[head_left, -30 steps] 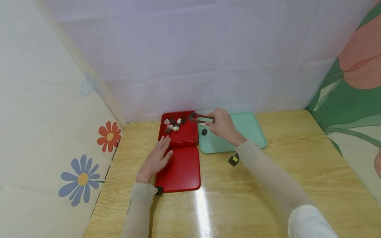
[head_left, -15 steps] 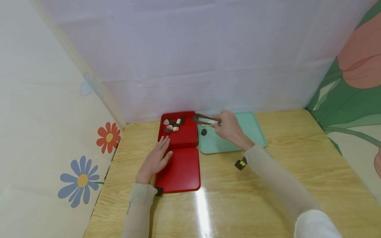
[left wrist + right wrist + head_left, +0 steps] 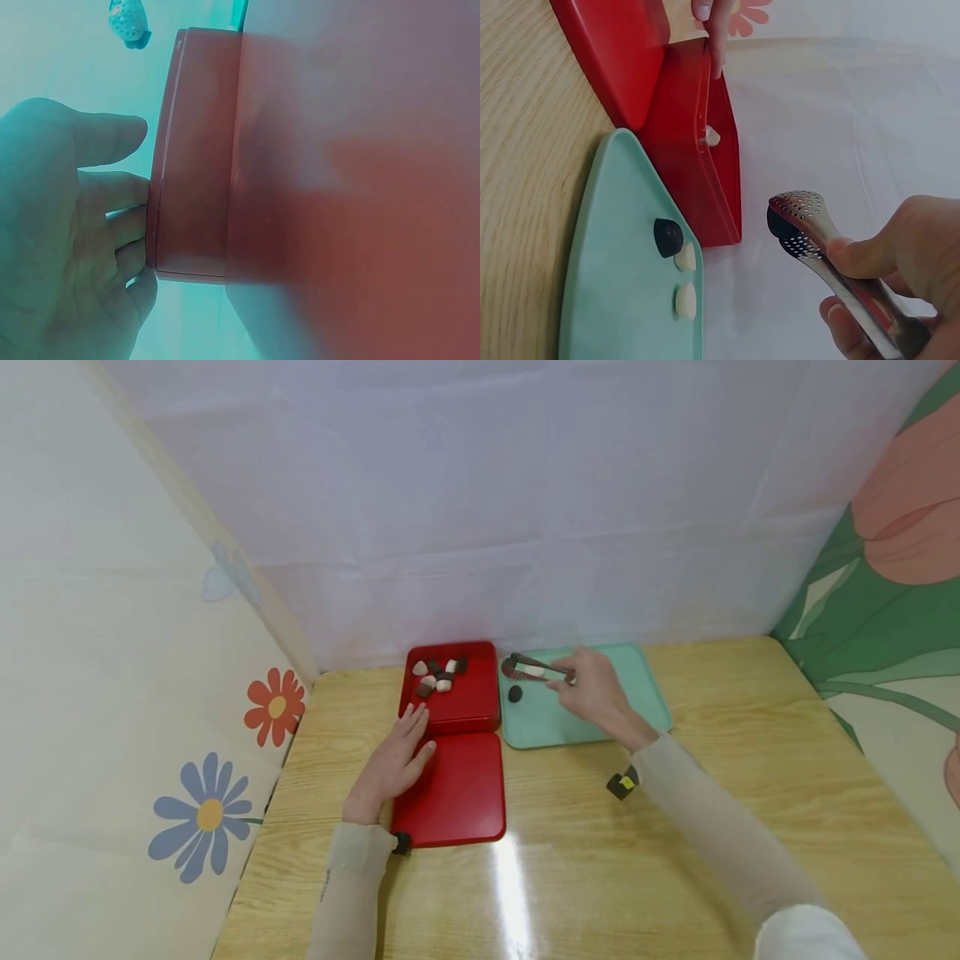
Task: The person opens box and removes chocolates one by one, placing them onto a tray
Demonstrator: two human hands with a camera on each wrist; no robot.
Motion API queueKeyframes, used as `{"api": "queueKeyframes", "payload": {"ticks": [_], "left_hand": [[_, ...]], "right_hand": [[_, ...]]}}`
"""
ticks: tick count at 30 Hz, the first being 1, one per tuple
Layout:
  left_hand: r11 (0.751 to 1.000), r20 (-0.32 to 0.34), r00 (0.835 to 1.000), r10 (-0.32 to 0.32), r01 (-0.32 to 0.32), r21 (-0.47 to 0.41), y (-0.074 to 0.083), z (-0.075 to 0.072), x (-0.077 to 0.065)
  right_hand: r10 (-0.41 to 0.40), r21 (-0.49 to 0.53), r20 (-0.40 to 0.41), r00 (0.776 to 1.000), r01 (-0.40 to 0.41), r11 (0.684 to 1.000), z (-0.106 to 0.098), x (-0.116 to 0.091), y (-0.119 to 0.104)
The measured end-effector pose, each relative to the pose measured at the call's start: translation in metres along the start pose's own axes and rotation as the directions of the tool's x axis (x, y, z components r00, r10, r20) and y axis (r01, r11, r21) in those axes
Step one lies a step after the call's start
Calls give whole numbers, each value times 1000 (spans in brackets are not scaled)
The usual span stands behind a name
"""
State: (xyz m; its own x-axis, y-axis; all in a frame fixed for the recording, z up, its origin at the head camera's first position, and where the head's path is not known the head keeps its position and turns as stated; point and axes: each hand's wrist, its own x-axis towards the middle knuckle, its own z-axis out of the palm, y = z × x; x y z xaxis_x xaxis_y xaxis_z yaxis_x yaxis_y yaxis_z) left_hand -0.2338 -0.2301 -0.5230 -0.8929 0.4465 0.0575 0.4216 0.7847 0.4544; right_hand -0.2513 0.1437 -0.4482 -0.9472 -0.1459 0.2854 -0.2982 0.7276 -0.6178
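My right hand (image 3: 592, 689) grips metal tongs (image 3: 555, 668) with perforated ends, above the left part of the mint-green tray (image 3: 547, 722). Between the tong ends a dark chocolate (image 3: 781, 223) is clamped. Another dark chocolate (image 3: 668, 238) and two white chocolates (image 3: 685, 301) lie on the tray. My left hand (image 3: 386, 772) has its fingers extended, the fingertips (image 3: 411, 710) at the front left rim of the red box (image 3: 476, 693). Several dark and white chocolates (image 3: 444, 682) lie inside that box, mostly toward its left and back.
A flat red lid (image 3: 465, 793) lies in front of the box, partly under the left hand. Box and tray stand side by side on the wooden table (image 3: 570, 877), against a pale cloth backdrop (image 3: 487, 510). A flowered panel (image 3: 187, 760) rises on the left.
My right hand has moved right, carrying the tongs with the dark chocolate from over the red box's right side to over the tray. The left hand has stayed put.
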Motion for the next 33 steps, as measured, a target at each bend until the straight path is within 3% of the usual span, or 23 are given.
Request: {"api": "queueKeyframes", "payload": {"ticks": [11,33], "left_hand": [[1000,12,1000,-12,13,-1,0,0,-1],[1000,9,1000,-16,16,-2,1,0,-1]], "right_hand": [[-1,-2,-35,999,1,1000,1,-10,18],[86,-8,10,996,-86,996,12,-20,45]]}}
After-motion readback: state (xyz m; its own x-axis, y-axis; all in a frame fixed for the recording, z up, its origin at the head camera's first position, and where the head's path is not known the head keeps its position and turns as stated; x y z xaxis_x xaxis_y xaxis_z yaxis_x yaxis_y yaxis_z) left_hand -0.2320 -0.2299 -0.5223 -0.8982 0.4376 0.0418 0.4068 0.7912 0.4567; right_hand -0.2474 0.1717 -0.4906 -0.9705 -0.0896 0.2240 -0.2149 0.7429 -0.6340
